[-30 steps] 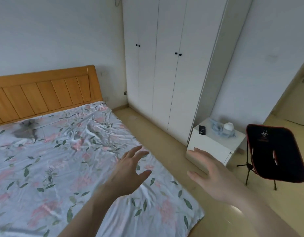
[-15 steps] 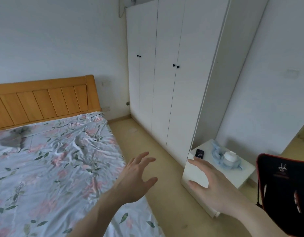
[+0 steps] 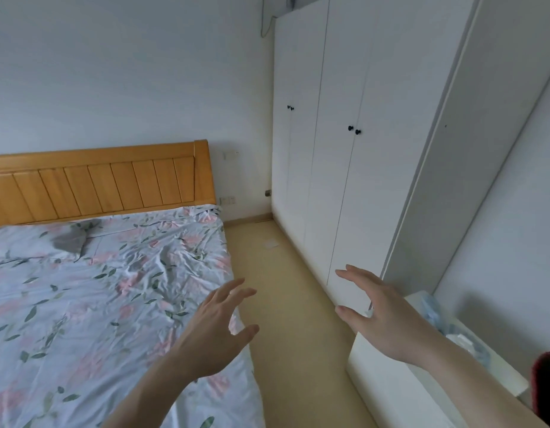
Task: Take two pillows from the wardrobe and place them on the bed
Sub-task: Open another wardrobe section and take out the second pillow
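A tall white wardrobe (image 3: 338,168) stands along the right wall, all its doors closed, with small black knobs (image 3: 353,130). No pillow is visible. The bed (image 3: 107,304) with a floral sheet and a wooden headboard (image 3: 97,183) fills the left. My left hand (image 3: 218,332) hovers over the bed's right edge, fingers spread and holding nothing. My right hand (image 3: 382,313) is raised over the floor in front of the wardrobe's lower part, also spread and holding nothing.
A white nightstand (image 3: 400,387) sits at the lower right under my right forearm, with a bluish item (image 3: 459,335) on top. A red-edged chair (image 3: 545,384) shows at the right border. A strip of beige floor (image 3: 286,304) runs between bed and wardrobe.
The view has swung left and upward toward the wardrobe. The nightstand and chair have slid to the lower right edge. Both hands stay open and raised.
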Demonstrator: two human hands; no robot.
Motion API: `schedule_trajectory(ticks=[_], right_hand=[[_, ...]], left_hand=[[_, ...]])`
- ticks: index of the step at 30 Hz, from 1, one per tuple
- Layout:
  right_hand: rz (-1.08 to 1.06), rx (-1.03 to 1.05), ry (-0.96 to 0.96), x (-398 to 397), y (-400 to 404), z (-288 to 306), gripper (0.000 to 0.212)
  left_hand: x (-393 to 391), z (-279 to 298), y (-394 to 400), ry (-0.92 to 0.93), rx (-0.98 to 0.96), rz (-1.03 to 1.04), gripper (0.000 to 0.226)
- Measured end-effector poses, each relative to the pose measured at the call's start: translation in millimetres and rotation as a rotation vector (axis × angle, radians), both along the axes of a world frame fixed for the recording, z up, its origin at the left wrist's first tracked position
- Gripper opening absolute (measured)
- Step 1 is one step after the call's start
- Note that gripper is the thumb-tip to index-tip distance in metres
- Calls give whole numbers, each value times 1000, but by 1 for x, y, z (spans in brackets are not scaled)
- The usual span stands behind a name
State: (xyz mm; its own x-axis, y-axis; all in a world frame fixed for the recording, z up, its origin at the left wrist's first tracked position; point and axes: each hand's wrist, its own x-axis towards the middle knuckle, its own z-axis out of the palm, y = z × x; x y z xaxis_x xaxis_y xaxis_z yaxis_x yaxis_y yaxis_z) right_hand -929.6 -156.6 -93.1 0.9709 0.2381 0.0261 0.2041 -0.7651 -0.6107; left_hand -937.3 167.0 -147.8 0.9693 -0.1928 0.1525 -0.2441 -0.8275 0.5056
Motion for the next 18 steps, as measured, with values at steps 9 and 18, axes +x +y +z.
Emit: schedule_trajectory(ticks=[9, 18], right_hand=[[45, -41, -10, 147, -46, -8, 61], [77, -5, -28, 368, -38, 0, 61]], left_hand=[[144, -5, -34, -12, 1, 72, 61], [351, 14, -45, -22, -32, 76, 61]])
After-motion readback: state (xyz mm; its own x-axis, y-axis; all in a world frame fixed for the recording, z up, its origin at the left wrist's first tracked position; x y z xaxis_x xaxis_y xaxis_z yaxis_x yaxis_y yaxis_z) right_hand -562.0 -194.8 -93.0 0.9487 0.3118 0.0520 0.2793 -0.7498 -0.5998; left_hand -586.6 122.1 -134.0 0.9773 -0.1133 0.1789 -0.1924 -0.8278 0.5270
